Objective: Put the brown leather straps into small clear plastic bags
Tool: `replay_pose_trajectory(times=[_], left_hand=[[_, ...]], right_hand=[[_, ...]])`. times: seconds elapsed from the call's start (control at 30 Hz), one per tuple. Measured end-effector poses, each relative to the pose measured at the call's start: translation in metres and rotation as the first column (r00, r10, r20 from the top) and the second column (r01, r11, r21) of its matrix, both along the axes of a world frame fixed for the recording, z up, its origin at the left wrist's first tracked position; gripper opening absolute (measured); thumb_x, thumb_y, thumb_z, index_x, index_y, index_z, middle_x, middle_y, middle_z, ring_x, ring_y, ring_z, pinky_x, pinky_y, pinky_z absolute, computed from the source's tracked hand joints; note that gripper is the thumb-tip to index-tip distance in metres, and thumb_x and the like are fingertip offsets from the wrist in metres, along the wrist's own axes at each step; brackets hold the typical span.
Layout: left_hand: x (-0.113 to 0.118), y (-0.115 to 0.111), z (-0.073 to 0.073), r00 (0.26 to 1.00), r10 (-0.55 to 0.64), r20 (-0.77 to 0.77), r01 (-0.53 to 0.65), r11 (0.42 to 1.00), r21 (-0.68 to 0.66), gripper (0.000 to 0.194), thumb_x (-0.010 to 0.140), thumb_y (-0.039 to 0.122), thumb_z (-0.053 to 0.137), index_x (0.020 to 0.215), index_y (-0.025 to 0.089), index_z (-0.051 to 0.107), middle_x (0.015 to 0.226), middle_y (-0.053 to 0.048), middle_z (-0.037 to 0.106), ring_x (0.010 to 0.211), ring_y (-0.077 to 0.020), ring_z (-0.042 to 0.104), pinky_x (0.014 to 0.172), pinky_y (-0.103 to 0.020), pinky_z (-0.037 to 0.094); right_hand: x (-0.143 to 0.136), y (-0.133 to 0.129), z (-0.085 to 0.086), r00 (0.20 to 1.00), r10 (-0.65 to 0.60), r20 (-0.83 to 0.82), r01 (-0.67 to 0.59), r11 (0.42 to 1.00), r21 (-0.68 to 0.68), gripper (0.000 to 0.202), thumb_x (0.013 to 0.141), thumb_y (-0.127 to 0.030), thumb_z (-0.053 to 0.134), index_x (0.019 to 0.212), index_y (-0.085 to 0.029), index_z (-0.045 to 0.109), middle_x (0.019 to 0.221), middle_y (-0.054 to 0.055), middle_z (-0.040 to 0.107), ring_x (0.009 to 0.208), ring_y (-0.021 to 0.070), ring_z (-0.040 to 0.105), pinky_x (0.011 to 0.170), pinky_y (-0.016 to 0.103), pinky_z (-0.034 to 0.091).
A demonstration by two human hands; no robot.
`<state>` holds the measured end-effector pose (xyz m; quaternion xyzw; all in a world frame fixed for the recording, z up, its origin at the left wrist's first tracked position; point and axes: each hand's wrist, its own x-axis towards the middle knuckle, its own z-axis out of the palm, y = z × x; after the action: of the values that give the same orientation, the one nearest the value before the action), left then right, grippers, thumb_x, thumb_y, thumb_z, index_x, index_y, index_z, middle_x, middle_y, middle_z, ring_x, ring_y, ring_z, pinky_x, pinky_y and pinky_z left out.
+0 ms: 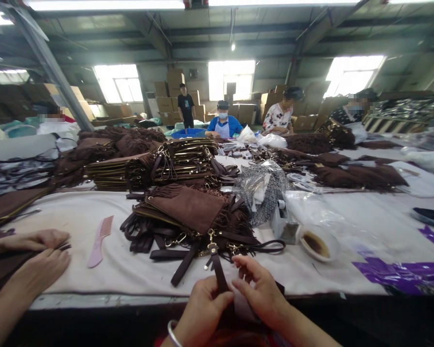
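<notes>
My left hand (208, 306) is closed around a dark brown strap (220, 271) near the table's front edge. A gold clasp (212, 241) tops the strap, close to a pile of brown fringed pouches. My right hand (262, 289) is just right of the strap, its fingers curled but apart. Below its thumb hangs a pale piece of material (244, 304); I cannot tell whether the palm touches it. Directly ahead lies the uppermost brown pouch (191, 207), with loose straps and clasps around it.
A pink comb (101, 241) lies left of the pile. At right are a bowl of brown liquid (316, 242), a grey metal block (284, 224) and purple plastic (401, 274). A co-worker's hands (39, 260) hold brown material at left. Stacked pouches (119, 173) stand behind; people sit across the table.
</notes>
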<state>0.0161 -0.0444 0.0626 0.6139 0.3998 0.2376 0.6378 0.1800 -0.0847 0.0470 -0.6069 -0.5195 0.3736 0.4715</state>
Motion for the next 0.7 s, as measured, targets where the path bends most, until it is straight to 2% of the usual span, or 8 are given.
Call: replay_pose_trajectory(times=[0.07, 0.17, 0.27, 0.43, 0.6, 0.7], left_hand=[[-0.002, 0.002, 0.002, 0.997, -0.006, -0.071, 0.016, 0.989, 0.145, 0.01, 0.073, 0.015, 0.06, 0.073, 0.016, 0.07, 0.076, -0.002, 0.07, 0.074, -0.0185, 0.059, 0.068, -0.026, 0.044], [-0.005, 0.003, 0.005, 0.993, -0.058, -0.103, 0.081, 0.969, 0.232, 0.018, 0.071, 0.008, 0.057, 0.076, 0.018, 0.07, 0.078, 0.0, 0.07, 0.076, -0.017, 0.059, 0.072, -0.025, 0.043], [-0.007, 0.003, 0.004, 0.99, -0.064, -0.127, 0.095, 0.961, 0.261, 0.023, 0.069, 0.006, 0.054, 0.079, 0.019, 0.07, 0.08, 0.0, 0.07, 0.077, -0.0163, 0.059, 0.073, -0.025, 0.043], [-0.011, 0.005, 0.001, 0.987, -0.064, -0.146, 0.106, 0.949, 0.297, 0.022, 0.069, 0.005, 0.054, 0.077, 0.018, 0.069, 0.082, -0.002, 0.071, 0.08, -0.0173, 0.061, 0.075, -0.025, 0.044], [-0.015, 0.006, 0.003, 0.987, -0.087, -0.138, 0.124, 0.952, 0.28, 0.025, 0.069, 0.005, 0.054, 0.08, 0.019, 0.071, 0.086, -0.002, 0.073, 0.084, -0.0187, 0.062, 0.077, -0.026, 0.044], [-0.016, 0.006, 0.002, 0.986, -0.081, -0.145, 0.118, 0.955, 0.273, 0.025, 0.069, 0.006, 0.056, 0.082, 0.019, 0.072, 0.088, -0.002, 0.073, 0.086, -0.0196, 0.063, 0.078, -0.026, 0.044]], right_hand=[[0.008, 0.003, 0.012, 0.986, 0.102, 0.129, -0.108, 0.994, 0.035, 0.025, 0.078, -0.022, 0.061, 0.103, -0.021, 0.066, 0.11, 0.007, 0.06, 0.088, 0.0181, 0.057, 0.067, 0.026, 0.046], [0.014, 0.01, 0.025, 0.954, 0.205, 0.218, -0.212, 0.977, 0.009, 0.015, 0.079, -0.02, 0.06, 0.092, -0.02, 0.068, 0.104, 0.006, 0.061, 0.091, 0.0177, 0.057, 0.069, 0.025, 0.046], [0.013, 0.019, 0.029, 0.928, 0.266, 0.262, -0.27, 0.963, -0.021, 0.009, 0.076, -0.017, 0.062, 0.084, -0.02, 0.066, 0.092, 0.002, 0.063, 0.085, 0.0156, 0.058, 0.07, 0.024, 0.044], [0.009, 0.031, 0.024, 0.891, 0.332, 0.308, -0.329, 0.942, -0.063, 0.005, 0.069, -0.014, 0.065, 0.072, -0.018, 0.064, 0.082, -0.001, 0.066, 0.079, 0.0136, 0.058, 0.069, 0.022, 0.042], [0.008, 0.037, 0.024, 0.857, 0.378, 0.35, -0.349, 0.926, -0.147, 0.012, 0.069, -0.017, 0.066, 0.081, -0.02, 0.069, 0.081, -0.001, 0.068, 0.077, 0.0141, 0.06, 0.069, 0.022, 0.042], [0.009, 0.038, 0.03, 0.849, 0.371, 0.377, -0.325, 0.928, -0.182, 0.009, 0.069, -0.017, 0.066, 0.077, -0.019, 0.07, 0.079, -0.001, 0.068, 0.075, 0.0141, 0.06, 0.067, 0.022, 0.041]])
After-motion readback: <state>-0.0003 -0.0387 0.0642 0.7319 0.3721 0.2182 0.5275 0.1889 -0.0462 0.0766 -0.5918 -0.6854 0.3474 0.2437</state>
